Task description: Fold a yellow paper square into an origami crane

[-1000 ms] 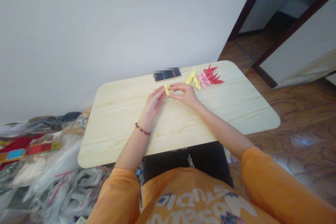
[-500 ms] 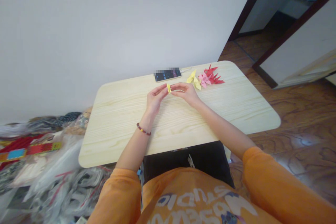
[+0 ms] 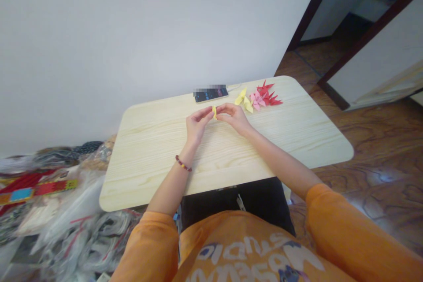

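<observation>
A small folded yellow paper [image 3: 214, 113] is pinched between my two hands, above the middle of the table. My left hand [image 3: 197, 122] grips its left side with thumb and fingers, and a beaded bracelet [image 3: 183, 164] circles that wrist. From the right, my right hand [image 3: 234, 118] holds the same paper between thumb and fingertips. Just beyond the right hand lie folded paper pieces: yellow ones [image 3: 243, 99], a pink one [image 3: 257, 100] and red ones [image 3: 269, 94]. The finer folds of the held paper are too small to make out.
A phone [image 3: 211, 94] lies at the back edge of the wood-grain table [image 3: 148, 150], against the white wall [image 3: 148, 31]. Plastic-wrapped bundles [image 3: 76, 229] are piled on the left. A doorway and wooden floor [image 3: 370, 141] lie to the right.
The left hand and the yellow paper have shifted slightly right, and the paper now looks narrower and more upright. The right hand has barely moved.
</observation>
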`<control>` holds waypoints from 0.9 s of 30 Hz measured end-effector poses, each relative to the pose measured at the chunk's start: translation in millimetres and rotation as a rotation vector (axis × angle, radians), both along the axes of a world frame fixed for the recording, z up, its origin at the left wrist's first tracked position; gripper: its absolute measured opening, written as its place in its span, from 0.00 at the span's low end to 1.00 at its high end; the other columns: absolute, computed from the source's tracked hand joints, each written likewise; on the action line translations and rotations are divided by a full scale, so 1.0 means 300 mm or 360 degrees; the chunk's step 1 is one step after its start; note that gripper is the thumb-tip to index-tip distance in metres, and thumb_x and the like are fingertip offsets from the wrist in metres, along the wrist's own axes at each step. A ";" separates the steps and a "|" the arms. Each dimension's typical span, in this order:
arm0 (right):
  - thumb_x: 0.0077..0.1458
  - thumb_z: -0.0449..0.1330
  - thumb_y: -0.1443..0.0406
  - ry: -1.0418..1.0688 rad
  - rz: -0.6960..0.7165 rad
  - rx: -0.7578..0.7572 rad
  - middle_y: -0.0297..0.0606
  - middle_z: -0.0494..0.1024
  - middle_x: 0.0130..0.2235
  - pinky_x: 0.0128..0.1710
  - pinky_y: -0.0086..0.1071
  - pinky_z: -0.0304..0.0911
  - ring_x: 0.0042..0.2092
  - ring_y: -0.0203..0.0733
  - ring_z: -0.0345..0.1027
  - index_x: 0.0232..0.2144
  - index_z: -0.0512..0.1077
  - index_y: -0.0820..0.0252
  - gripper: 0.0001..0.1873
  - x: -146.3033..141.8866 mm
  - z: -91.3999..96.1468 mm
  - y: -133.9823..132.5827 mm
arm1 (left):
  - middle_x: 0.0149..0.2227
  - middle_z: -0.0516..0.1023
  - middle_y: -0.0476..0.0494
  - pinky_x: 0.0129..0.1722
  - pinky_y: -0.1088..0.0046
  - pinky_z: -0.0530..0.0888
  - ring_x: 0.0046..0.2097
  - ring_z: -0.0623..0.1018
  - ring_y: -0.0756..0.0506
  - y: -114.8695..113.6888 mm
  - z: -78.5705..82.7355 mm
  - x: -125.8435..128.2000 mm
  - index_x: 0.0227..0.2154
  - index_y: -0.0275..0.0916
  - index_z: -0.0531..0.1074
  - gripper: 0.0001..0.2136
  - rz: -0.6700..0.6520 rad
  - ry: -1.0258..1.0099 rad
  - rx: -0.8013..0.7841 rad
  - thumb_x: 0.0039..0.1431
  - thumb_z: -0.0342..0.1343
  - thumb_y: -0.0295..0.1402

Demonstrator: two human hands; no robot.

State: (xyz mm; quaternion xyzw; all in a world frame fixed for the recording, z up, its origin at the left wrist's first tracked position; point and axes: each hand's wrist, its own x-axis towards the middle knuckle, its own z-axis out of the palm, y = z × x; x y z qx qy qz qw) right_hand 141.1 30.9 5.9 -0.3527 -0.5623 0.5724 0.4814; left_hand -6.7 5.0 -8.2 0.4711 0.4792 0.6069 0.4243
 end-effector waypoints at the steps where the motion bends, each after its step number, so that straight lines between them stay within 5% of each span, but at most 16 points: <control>1: 0.34 0.69 0.62 0.0018 0.0009 -0.0006 0.36 0.77 0.33 0.45 0.37 0.65 0.38 0.39 0.71 0.27 0.73 0.61 0.14 0.000 -0.001 0.001 | 0.41 0.81 0.40 0.50 0.60 0.72 0.44 0.79 0.42 0.001 -0.002 -0.001 0.37 0.39 0.78 0.15 -0.0005 0.0004 0.0005 0.44 0.66 0.38; 15: 0.29 0.70 0.62 0.0143 -0.0170 -0.0275 0.32 0.75 0.25 0.37 0.34 0.67 0.30 0.36 0.70 0.23 0.72 0.60 0.15 -0.012 -0.021 0.008 | 0.43 0.79 0.41 0.47 0.64 0.74 0.46 0.77 0.44 -0.015 0.010 0.015 0.39 0.41 0.78 0.11 -0.0100 0.0254 0.0185 0.52 0.59 0.37; 27: 0.30 0.69 0.63 0.0162 -0.0179 -0.0355 0.33 0.76 0.24 0.36 0.32 0.67 0.29 0.35 0.68 0.20 0.74 0.61 0.11 -0.004 -0.026 0.028 | 0.45 0.79 0.38 0.52 0.58 0.72 0.47 0.77 0.41 -0.013 0.016 0.010 0.41 0.37 0.77 0.19 -0.0164 0.0359 0.0168 0.46 0.64 0.40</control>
